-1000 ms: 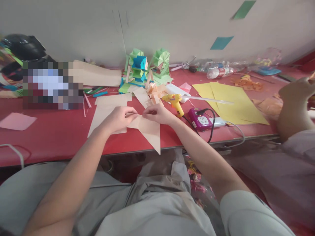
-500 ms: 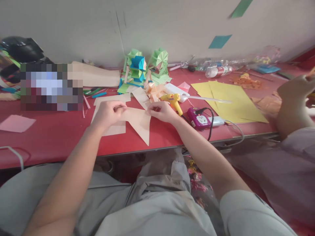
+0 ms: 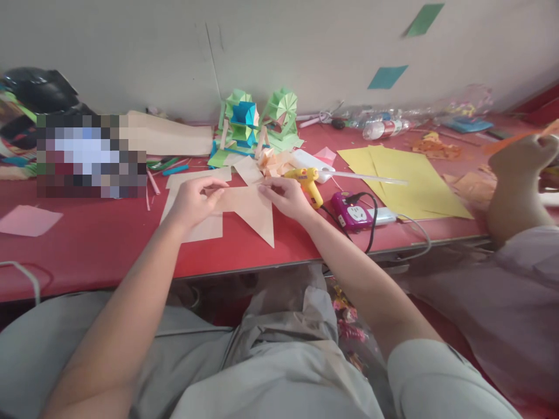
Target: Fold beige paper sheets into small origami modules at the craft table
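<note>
Both held over the near edge of the red table (image 3: 100, 244): left hand (image 3: 192, 201) pinching one end of the beige paper piece (image 3: 251, 209), right hand (image 3: 286, 196) pinching the other end, pointed tip hanging toward the lap; probably best to keep edges aligned and press the crease slowly with fingertips; just beyond, more beige sheets (image 3: 196, 177), yellow glue gun (image 3: 308, 180), purple power socket (image 3: 353, 212); farther, yellow paper (image 3: 406, 180), green paper models (image 3: 257, 119), then grey wall (image 3: 279, 46); another person's arm (image 3: 515, 192) at right.
</note>
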Demonstrator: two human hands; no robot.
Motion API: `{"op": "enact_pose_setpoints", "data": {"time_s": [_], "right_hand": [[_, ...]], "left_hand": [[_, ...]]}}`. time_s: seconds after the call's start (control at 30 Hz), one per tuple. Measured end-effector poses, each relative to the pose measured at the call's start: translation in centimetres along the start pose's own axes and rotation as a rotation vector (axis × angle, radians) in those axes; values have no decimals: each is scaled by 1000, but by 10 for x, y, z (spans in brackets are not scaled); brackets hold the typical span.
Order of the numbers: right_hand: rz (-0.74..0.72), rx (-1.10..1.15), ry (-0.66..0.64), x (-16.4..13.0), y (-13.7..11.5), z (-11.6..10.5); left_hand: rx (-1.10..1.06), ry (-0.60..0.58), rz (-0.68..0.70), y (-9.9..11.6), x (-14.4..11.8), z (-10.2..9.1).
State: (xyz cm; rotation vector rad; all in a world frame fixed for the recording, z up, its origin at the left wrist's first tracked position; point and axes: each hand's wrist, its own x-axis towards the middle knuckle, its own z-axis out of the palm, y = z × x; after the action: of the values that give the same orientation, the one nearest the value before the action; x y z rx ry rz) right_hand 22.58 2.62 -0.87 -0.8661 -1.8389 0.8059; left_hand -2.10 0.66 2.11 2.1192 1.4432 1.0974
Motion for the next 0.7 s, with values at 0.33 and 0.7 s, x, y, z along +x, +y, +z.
{"op": "enact_pose_setpoints", "data": {"time_s": [0.33,0.7], "right_hand": [[-164,-115,-92,-2,-13,7],[-164,-111,34,-5,-5,-3]], "left_hand": [[25,-31,94,24,-6,24],[162,70,-47,-9,-2,-3]]}}
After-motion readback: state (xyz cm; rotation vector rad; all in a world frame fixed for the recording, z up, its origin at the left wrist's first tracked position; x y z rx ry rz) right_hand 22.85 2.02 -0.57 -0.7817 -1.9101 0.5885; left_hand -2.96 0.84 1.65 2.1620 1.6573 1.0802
